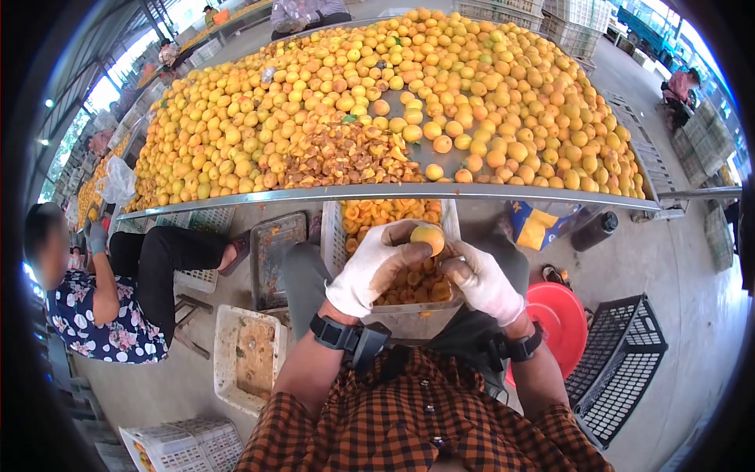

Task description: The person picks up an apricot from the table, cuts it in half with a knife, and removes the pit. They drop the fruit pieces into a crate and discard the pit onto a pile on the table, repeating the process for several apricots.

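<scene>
My left hand (pixel 370 271), in a stained white glove, is closed around a whole yellow-orange apricot (pixel 429 238). Close against the fruit's right side, my right hand (pixel 481 282), gloved too, has its fingers pinched together; whatever they grip is too small or hidden to name. Both hands are above a white plastic crate (pixel 332 236) between my knees, which contains halved apricots (pixel 381 211). In front, a metal-edged table (pixel 393 191) bears a large pile of whole apricots (pixel 259 118), with a heap of brown pits and scraps (pixel 346 155) near its front edge.
On the left sits a co-worker (pixel 106 315) with gloved hands raised. A grey tray (pixel 275 256) and a dirty white tub (pixel 252 350) lie to my left. A red basin (pixel 560 318), black crate (pixel 617 366) and dark bottle (pixel 595 231) are on my right.
</scene>
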